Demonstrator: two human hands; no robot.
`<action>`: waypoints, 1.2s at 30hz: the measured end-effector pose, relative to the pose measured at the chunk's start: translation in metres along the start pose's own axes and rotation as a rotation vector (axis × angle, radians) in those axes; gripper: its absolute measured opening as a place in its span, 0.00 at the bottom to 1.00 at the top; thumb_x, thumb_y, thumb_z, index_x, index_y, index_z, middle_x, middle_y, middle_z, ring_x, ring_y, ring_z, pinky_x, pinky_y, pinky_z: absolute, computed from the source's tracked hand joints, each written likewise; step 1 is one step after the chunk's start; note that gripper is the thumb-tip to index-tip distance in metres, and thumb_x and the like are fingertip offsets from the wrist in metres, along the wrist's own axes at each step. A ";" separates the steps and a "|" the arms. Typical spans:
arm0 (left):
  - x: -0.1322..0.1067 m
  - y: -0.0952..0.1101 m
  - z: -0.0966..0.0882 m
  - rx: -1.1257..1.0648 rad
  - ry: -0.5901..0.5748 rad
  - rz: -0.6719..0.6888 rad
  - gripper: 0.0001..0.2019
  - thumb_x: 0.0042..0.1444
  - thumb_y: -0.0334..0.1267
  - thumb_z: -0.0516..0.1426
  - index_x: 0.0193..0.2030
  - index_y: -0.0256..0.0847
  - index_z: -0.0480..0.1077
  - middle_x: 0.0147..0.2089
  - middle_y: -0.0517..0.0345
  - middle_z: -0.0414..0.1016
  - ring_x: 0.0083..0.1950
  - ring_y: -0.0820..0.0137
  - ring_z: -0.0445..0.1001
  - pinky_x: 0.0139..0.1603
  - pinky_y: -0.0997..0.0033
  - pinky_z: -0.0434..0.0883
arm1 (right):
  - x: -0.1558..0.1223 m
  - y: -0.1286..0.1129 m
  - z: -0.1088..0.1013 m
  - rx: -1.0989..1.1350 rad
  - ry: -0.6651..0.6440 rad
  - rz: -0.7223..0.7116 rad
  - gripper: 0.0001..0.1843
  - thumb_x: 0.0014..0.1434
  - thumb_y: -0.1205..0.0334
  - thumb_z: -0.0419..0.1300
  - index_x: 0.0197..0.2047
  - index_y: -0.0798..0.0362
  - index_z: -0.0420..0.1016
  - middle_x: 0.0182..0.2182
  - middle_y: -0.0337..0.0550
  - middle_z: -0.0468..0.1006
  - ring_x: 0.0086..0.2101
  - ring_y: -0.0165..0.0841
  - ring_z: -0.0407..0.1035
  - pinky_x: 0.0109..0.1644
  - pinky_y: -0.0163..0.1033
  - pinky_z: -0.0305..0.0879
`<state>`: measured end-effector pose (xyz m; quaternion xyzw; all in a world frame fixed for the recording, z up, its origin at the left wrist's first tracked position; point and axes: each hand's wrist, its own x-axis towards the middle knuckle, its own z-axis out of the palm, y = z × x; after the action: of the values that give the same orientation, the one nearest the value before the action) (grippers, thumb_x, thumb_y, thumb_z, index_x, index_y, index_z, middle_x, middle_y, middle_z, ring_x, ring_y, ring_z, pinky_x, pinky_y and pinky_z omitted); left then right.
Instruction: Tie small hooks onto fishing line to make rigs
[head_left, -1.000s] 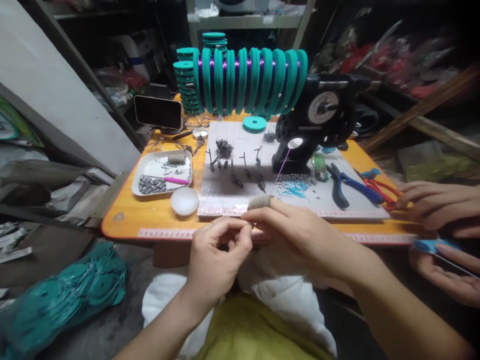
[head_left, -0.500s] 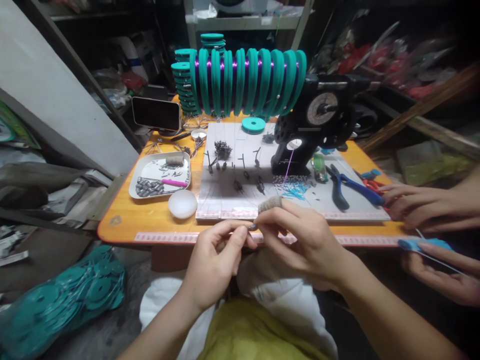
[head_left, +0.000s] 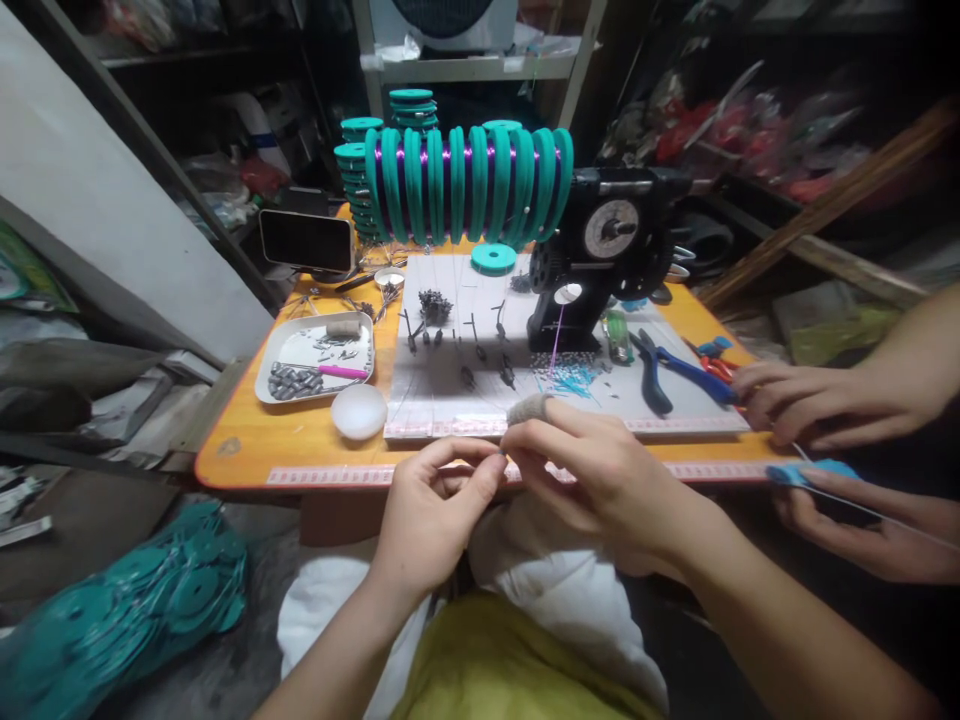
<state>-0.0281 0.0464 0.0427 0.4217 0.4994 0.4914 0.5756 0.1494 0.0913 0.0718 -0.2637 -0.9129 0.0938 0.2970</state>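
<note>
My left hand (head_left: 439, 505) is closed in a pinch, thumb against fingertips, just in front of the table edge. Its fingertips meet those of my right hand (head_left: 581, 475), which is also pinched and wears a knitted cover (head_left: 529, 407) on one finger. A tiny dark piece shows between the fingertips; it is too small to name. Past my hands lies a pale board (head_left: 435, 405) holding small dark weights on thin lines (head_left: 480, 350), a dark cluster of small parts (head_left: 434, 306) and blue and white bits (head_left: 570, 375). A white dish (head_left: 359, 413) stands left of the board.
Green spools (head_left: 469, 185) hang in a row from a black winding machine (head_left: 600, 240). Left are a tray (head_left: 262, 385) of grey weights and a phone (head_left: 306, 240). Blue-handled pliers (head_left: 655, 385) lie right. Another person's hands (head_left: 847, 400) hold a blue piece (head_left: 814, 472) with white cord.
My fingertips have drawn closer together, and the small piece between them shows less. The view has shifted slightly, so the machine and the other person's hands appear further left.
</note>
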 end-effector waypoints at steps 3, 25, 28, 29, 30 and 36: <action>0.001 -0.001 -0.001 0.083 -0.009 0.065 0.07 0.57 0.42 0.63 0.36 0.41 0.76 0.32 0.58 0.83 0.27 0.75 0.77 0.28 0.81 0.70 | 0.000 0.001 0.001 0.016 -0.004 0.006 0.06 0.65 0.70 0.55 0.38 0.57 0.72 0.29 0.39 0.65 0.28 0.29 0.60 0.31 0.35 0.56; 0.002 -0.002 -0.005 -0.083 -0.107 0.003 0.13 0.55 0.45 0.65 0.30 0.38 0.72 0.22 0.65 0.69 0.22 0.79 0.64 0.25 0.79 0.61 | -0.017 0.014 0.002 -0.151 0.173 -0.161 0.16 0.64 0.70 0.61 0.55 0.53 0.76 0.49 0.53 0.81 0.47 0.38 0.78 0.48 0.42 0.78; 0.002 -0.001 -0.004 -0.076 -0.083 0.028 0.12 0.56 0.44 0.64 0.29 0.37 0.72 0.22 0.65 0.67 0.23 0.79 0.63 0.26 0.79 0.61 | -0.015 0.017 0.000 -0.249 0.204 -0.225 0.17 0.62 0.72 0.63 0.54 0.54 0.76 0.45 0.51 0.83 0.44 0.39 0.78 0.46 0.45 0.79; 0.002 0.000 -0.004 -0.061 -0.078 0.039 0.12 0.56 0.43 0.64 0.29 0.37 0.72 0.22 0.65 0.67 0.23 0.78 0.63 0.26 0.79 0.61 | -0.013 0.018 0.000 -0.281 0.231 -0.254 0.18 0.61 0.72 0.63 0.54 0.53 0.76 0.45 0.50 0.83 0.44 0.39 0.77 0.46 0.45 0.79; 0.002 0.002 -0.005 -0.039 -0.073 0.056 0.12 0.56 0.43 0.63 0.29 0.37 0.72 0.22 0.64 0.68 0.24 0.78 0.63 0.27 0.79 0.62 | -0.011 0.019 0.000 -0.293 0.265 -0.284 0.17 0.62 0.72 0.63 0.53 0.51 0.76 0.46 0.49 0.82 0.46 0.40 0.76 0.47 0.46 0.78; -0.004 0.007 -0.009 0.329 -0.046 0.273 0.09 0.62 0.40 0.58 0.33 0.39 0.72 0.32 0.56 0.74 0.32 0.71 0.70 0.32 0.74 0.66 | 0.009 0.013 0.002 0.006 0.161 -0.244 0.10 0.68 0.68 0.53 0.49 0.52 0.73 0.50 0.52 0.77 0.52 0.40 0.73 0.60 0.57 0.68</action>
<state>-0.0380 0.0432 0.0490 0.5847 0.4978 0.4670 0.4384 0.1474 0.1070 0.0704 -0.1568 -0.9111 0.0383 0.3794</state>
